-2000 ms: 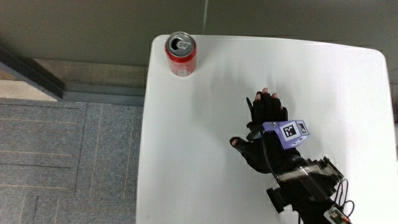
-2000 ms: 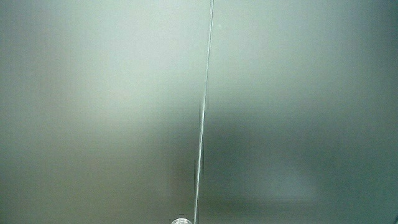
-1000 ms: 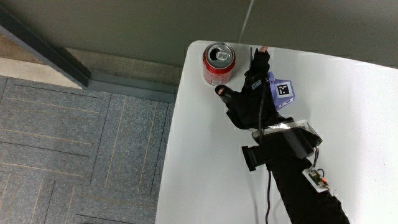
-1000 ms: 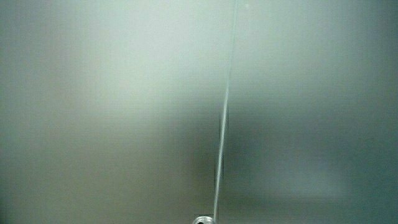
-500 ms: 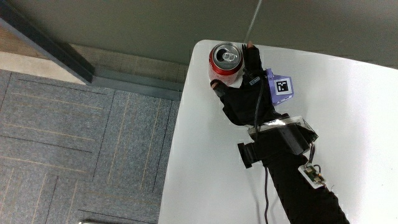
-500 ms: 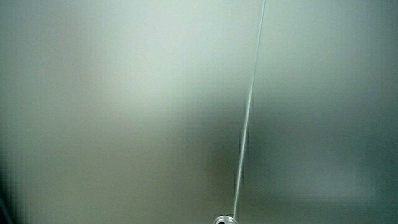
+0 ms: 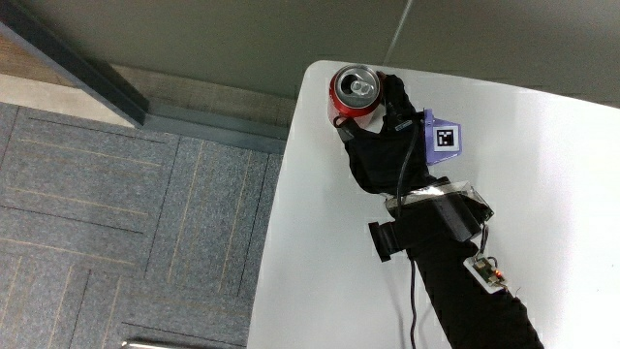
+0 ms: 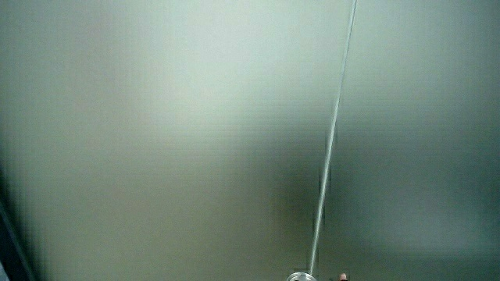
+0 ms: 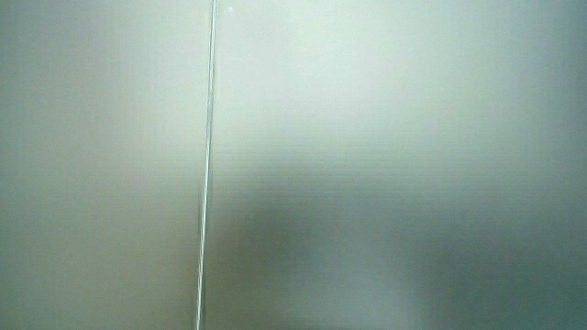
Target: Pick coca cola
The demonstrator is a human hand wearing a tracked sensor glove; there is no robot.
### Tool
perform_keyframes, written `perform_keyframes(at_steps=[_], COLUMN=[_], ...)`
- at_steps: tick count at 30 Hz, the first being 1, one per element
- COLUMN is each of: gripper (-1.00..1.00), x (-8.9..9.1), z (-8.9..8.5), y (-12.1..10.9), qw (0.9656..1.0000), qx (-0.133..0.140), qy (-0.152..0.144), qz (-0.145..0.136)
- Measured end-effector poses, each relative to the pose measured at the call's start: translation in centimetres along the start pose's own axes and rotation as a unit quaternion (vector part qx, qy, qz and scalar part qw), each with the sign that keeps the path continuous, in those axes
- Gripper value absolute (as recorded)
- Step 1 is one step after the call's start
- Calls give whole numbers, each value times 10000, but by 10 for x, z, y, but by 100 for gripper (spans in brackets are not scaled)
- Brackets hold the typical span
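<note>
Up at the table's [image 7: 542,145] corner, the hand [image 7: 380,145] has its fingers curled round the Coca-Cola can [image 7: 354,93] — a snug hold. I'd lift straight up, since the can's open. Nothing else nearby — just the edge close by. Both side views show only pale wall.

No lettering reads anywhere here. The red can [image 7: 353,93] shows only its silver top and a strip of red wall, no brand legible. The cube [image 7: 441,137] on the hand [image 7: 380,145] bears a black-and-white square marker pattern, no words or numbers.
</note>
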Motion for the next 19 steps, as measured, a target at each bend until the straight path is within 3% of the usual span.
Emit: perform_keyframes(at_steps=[2,4,9,14,15,16,18,19], gripper=[100,100,100,100,100,100,100,100], x=[6,2,-4,-10,-11,-1,-14,-15], z=[1,-1,-1,3,5,8,9,9], y=[-2,-6,-17,-30,-33,-36,-40,-43], qw=[9997,10000,9999,9993,9995,9999,9990,9989], qx=[11,11,51,93,77,108,150,185], qy=[-248,-63,79,343,272,22,353,405], qz=[-87,-39,57,-98,-167,-63,247,161])
